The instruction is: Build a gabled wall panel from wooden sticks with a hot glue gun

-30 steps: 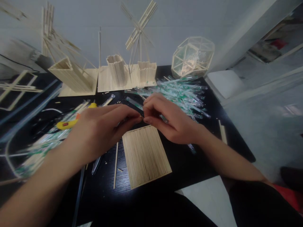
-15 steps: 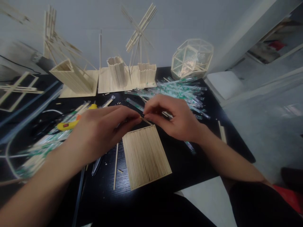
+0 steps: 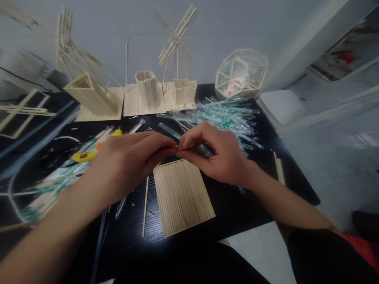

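Note:
My left hand (image 3: 139,154) pinches a thin wooden stick (image 3: 177,147), of which only a small bit shows between the fingertips. My right hand (image 3: 214,154) meets it there, thumb and index finger closed on the same stick. Most of the stick is hidden by the fingers. Just below both hands, a square panel of wooden sticks laid side by side (image 3: 185,197) lies flat on the black table (image 3: 237,213). A single loose stick (image 3: 145,207) lies left of the panel, beside a tiny offcut (image 3: 151,213).
Left of my left hand lies a yellow glue gun (image 3: 85,156) among wrapped chopsticks. More wrapped chopsticks (image 3: 227,116) are heaped behind my right hand. Stick-built models (image 3: 148,92) and a faceted frame (image 3: 241,75) line the back. Several sticks (image 3: 279,169) lie near the right edge.
The stick that slanted from my fingers toward the panel's top corner is now mostly hidden in them. My right fingertips have moved slightly left, against the left ones.

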`<state>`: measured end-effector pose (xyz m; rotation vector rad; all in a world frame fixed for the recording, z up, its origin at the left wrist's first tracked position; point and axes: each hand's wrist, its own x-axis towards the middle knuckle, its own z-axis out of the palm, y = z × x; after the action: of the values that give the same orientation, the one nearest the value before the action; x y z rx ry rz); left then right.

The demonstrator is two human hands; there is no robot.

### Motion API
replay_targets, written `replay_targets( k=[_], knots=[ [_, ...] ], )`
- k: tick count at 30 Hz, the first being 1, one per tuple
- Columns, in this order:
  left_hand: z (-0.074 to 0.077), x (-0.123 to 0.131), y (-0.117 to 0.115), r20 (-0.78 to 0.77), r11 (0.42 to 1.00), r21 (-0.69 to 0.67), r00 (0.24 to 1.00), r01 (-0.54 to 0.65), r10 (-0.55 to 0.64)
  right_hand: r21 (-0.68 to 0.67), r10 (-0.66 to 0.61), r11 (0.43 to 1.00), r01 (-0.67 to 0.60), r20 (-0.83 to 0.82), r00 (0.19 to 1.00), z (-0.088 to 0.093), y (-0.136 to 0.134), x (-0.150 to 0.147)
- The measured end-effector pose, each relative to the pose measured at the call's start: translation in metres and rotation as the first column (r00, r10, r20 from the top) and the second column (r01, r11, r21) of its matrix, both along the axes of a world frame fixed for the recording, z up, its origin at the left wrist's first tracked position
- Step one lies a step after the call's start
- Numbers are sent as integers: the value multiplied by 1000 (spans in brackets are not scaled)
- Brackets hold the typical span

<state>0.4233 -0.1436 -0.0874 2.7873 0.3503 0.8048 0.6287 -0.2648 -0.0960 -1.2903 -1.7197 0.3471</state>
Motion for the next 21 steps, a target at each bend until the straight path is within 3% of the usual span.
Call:
replay_targets(
  k=[5,11,14,17,21],
  knots=[
    [0,1,-1,-16,1000,17,1000,-11,11,-51,28,998,-31,-46,999,-1,-1,-2],
    [0,1,2,-5,999,-15,999,40,-40,-144,151,971,-190,-246,957,-2,2,2],
    [2,2,4,9,999,-4,999,45,-45,-116,194,962,-247,-344,919,-1,6,8],
    [3,2,4,16,999,1,999,47,-47,-68,192,969,-238,-398,897,0,10,13],
    [3,3,3,8,999,-10,999,47,-47,-59,116,988,-142,-318,941,1,9,14]
  ],
)
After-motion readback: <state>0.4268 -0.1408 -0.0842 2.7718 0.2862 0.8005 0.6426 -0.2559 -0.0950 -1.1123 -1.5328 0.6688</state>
